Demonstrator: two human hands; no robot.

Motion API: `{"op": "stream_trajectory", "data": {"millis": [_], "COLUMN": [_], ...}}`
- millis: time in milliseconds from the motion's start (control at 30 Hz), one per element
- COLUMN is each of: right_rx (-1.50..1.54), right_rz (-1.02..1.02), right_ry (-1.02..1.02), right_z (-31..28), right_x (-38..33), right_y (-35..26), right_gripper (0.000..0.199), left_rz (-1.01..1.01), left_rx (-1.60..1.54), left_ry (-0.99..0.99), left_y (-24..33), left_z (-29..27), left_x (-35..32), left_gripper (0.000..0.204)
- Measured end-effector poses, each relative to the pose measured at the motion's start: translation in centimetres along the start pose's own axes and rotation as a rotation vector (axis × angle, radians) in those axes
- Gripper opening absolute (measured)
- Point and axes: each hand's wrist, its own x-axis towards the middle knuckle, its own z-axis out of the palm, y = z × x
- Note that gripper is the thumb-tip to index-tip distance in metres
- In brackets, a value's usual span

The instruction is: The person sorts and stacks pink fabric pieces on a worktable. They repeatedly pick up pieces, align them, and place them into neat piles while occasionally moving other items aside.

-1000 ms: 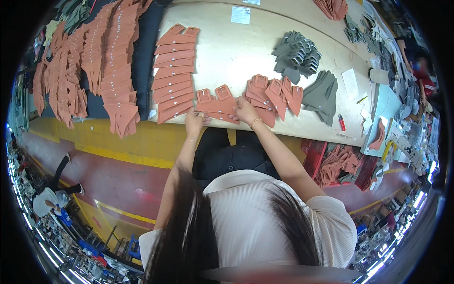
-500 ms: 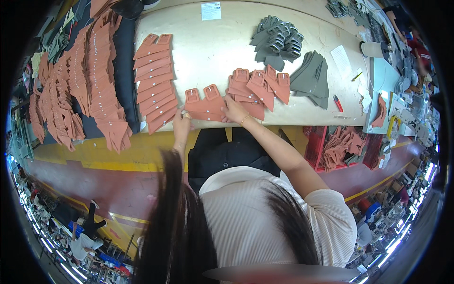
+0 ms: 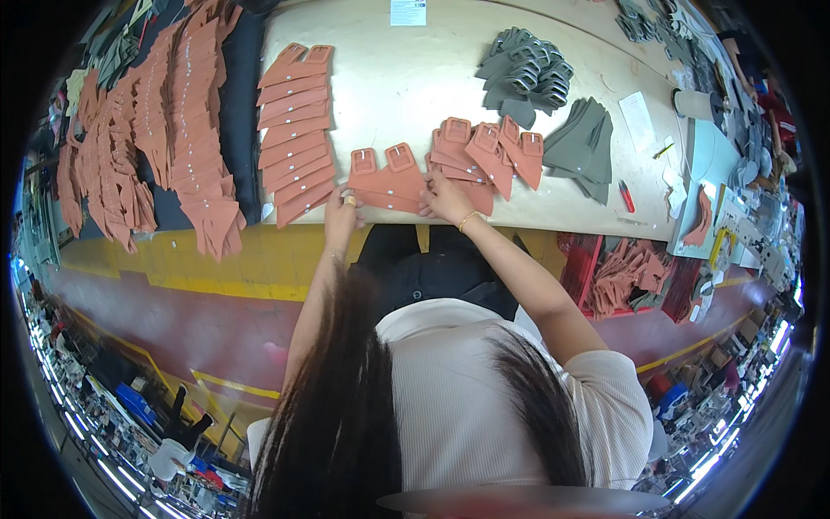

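On the left, long overlapped rows of terracotta strap pieces [image 3: 164, 130] lie on dark cloth. A shorter fanned row [image 3: 294, 130] rests on the counter [image 3: 389, 78]. The left hand [image 3: 341, 208] pinches the left edge of the terracotta buckle pieces [image 3: 386, 180] at the counter's near edge; the right hand [image 3: 445, 197] presses their right edge flat. Just beside, a loose pile of buckled pieces [image 3: 484, 151] overlaps. Grey pieces [image 3: 527, 73] lie further right. Risk: uneven pull may slide the held pieces off the edge or disturb the adjacent pile.
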Motion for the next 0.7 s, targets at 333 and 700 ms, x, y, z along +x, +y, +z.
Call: {"op": "stream_trajectory", "data": {"millis": [333, 700], "right_rx": [0.154, 0.743], "right_rz": [-0.7, -2.511], "right_ry": [0.171, 0.465], "right_z": [-5.8, -5.6], "right_x": [-11.7, -25.2], "right_y": [-11.7, -26.4], "right_gripper": [0.026, 0.024], "left_rz": [0.073, 0.055], "left_rx": [-0.191, -0.384], "left_ry": [-0.021, 0.058], "left_y": [-0.9, -0.1], "left_z": [0.7, 1.5], "left_x": [0.2, 0.3], "left_gripper": [0.032, 0.025]}}
